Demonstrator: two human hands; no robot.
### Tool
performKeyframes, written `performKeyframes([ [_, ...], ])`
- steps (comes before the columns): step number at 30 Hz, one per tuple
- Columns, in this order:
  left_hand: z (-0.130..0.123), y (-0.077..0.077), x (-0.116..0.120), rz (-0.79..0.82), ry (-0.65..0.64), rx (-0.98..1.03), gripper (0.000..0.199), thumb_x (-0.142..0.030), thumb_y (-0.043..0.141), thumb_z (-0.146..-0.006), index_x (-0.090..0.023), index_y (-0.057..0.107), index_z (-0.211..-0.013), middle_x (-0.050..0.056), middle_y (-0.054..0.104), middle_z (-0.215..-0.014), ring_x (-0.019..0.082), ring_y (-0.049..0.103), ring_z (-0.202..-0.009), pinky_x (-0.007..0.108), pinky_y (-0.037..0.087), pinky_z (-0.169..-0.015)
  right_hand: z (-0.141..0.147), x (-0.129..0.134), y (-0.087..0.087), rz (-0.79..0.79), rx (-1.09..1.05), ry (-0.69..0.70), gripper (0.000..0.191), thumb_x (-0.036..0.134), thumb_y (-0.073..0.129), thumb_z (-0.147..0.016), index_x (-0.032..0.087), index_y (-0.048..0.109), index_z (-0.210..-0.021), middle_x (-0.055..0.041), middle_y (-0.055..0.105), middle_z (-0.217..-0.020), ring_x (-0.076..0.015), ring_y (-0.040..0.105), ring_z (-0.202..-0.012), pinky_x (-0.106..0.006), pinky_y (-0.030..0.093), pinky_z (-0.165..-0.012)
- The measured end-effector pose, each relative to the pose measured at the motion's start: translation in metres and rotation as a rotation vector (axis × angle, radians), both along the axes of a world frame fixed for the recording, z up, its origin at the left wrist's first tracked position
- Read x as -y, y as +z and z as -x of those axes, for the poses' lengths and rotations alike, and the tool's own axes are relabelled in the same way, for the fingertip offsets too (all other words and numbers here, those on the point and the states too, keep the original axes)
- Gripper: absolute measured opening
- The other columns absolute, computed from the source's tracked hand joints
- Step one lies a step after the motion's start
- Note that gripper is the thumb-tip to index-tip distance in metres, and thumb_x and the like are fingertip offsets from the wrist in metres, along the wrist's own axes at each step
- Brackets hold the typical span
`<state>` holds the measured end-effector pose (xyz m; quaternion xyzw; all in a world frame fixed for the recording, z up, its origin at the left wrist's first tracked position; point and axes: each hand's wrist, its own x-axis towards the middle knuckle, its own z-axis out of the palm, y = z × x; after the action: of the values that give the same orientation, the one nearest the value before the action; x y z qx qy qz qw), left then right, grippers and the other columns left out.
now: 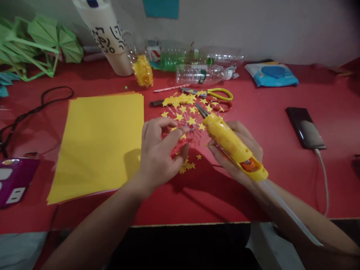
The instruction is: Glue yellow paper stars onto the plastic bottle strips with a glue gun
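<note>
In my right hand [244, 140] is a yellow hot glue gun [229, 137], its metal nozzle pointing up and to the left. A long translucent glue stick [292, 213] sticks out of its back end. My left hand [160, 150] has its thumb and fingers apart, close over a clear plastic piece with spread strips [194, 129]; whether a fingertip touches it I cannot tell. Yellow paper stars [191, 120] cover much of that piece. A small heap of loose yellow stars [187, 165] lies on the red table [208, 202] just below, near my left thumb.
Yellow paper sheets [104, 138] lie at left, beside a purple power strip [18, 180]. Yellow-handled scissors [221, 92], a cutter [157, 103], plastic bottles [202, 74] and a white tumbler [112, 48] are behind. Wet wipes [271, 74] and a plugged-in phone [305, 127] are at right.
</note>
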<state>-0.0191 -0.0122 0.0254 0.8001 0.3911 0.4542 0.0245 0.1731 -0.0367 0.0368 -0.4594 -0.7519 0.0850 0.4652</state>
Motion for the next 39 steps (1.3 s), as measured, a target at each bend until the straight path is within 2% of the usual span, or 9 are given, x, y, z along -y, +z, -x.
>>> performKeyframes([
  [2,0.001,-0.006,-0.006,-0.055,0.019,-0.077,0.021,-0.023,0.066,-0.078,-0.024,0.063,-0.099,0.011,0.057,-0.110,0.026,0.052,-0.099,0.042,0.045,-0.083,0.002,-0.001,0.003,0.045,0.026,-0.009,0.009,0.020,0.064,-0.083,0.027,0.058,-0.083,-0.0017,0.066,-0.092,-0.0190,0.065,-0.085,-0.036,0.055,-0.072],
  [5,0.000,-0.013,-0.012,-0.070,-0.007,-0.121,0.017,-0.026,0.064,-0.079,-0.021,0.062,-0.095,0.012,0.054,-0.116,0.026,0.050,-0.103,0.042,0.044,-0.086,0.004,-0.002,0.002,0.040,0.039,0.015,0.009,0.020,0.062,-0.086,0.027,0.058,-0.082,-0.0021,0.065,-0.092,-0.0201,0.063,-0.085,-0.038,0.053,-0.072],
  [10,-0.004,-0.016,-0.014,-0.049,-0.032,-0.077,0.004,-0.024,0.059,-0.084,-0.021,0.060,-0.085,0.009,0.055,-0.116,0.023,0.049,-0.101,0.038,0.043,-0.085,0.004,-0.004,-0.002,0.023,0.079,0.012,0.013,0.016,0.063,-0.085,0.028,0.058,-0.084,-0.0011,0.064,-0.093,-0.0199,0.059,-0.086,-0.038,0.050,-0.076],
  [13,-0.006,-0.016,-0.014,-0.018,-0.045,-0.060,0.003,-0.022,0.058,-0.084,-0.020,0.060,-0.085,0.009,0.055,-0.114,0.022,0.048,-0.099,0.038,0.042,-0.085,0.004,-0.005,-0.002,0.004,0.088,0.032,0.014,0.015,0.064,-0.084,0.028,0.057,-0.084,-0.0008,0.064,-0.092,-0.0197,0.057,-0.085,-0.038,0.048,-0.076],
  [19,-0.010,-0.018,-0.010,-0.060,-0.086,-0.034,0.008,-0.017,0.058,-0.085,-0.020,0.058,-0.092,0.010,0.057,-0.109,0.023,0.050,-0.098,0.040,0.043,-0.082,0.005,-0.006,-0.003,0.005,0.085,0.029,0.008,0.022,0.064,-0.086,0.028,0.058,-0.086,-0.0006,0.064,-0.092,-0.0195,0.057,-0.084,-0.038,0.047,-0.074],
  [24,-0.014,-0.020,-0.008,-0.042,-0.042,-0.026,0.009,-0.021,0.056,-0.087,-0.025,0.057,-0.095,0.008,0.058,-0.101,0.023,0.051,-0.092,0.042,0.043,-0.080,0.005,-0.009,-0.008,-0.038,0.127,-0.001,0.005,0.027,0.063,-0.087,0.027,0.059,-0.087,-0.0019,0.064,-0.090,-0.0207,0.056,-0.083,-0.039,0.045,-0.074],
  [27,-0.016,-0.020,-0.007,-0.039,-0.025,-0.031,0.008,-0.022,0.056,-0.088,-0.025,0.057,-0.095,0.007,0.059,-0.100,0.022,0.052,-0.089,0.042,0.043,-0.079,0.006,-0.010,-0.010,-0.082,0.137,-0.016,0.005,0.028,0.064,-0.087,0.027,0.059,-0.085,-0.0026,0.064,-0.088,-0.0216,0.055,-0.080,-0.040,0.043,-0.073],
  [32,-0.017,-0.020,-0.008,-0.053,-0.062,-0.006,0.011,-0.015,0.055,-0.086,-0.022,0.056,-0.094,0.007,0.061,-0.103,0.021,0.055,-0.093,0.039,0.044,-0.081,0.008,-0.010,-0.012,-0.051,0.129,-0.035,0.006,0.025,0.065,-0.086,0.027,0.060,-0.083,-0.0035,0.064,-0.088,-0.0227,0.055,-0.082,-0.040,0.042,-0.075],
  [39,-0.018,-0.019,-0.008,-0.061,-0.077,0.014,0.007,-0.015,0.053,-0.088,-0.020,0.056,-0.092,0.008,0.062,-0.104,0.021,0.054,-0.092,0.038,0.045,-0.079,0.009,-0.010,-0.015,-0.086,0.147,-0.060,0.008,0.025,0.062,-0.088,0.026,0.057,-0.081,-0.0033,0.064,-0.085,-0.0220,0.055,-0.079,-0.039,0.042,-0.072],
])
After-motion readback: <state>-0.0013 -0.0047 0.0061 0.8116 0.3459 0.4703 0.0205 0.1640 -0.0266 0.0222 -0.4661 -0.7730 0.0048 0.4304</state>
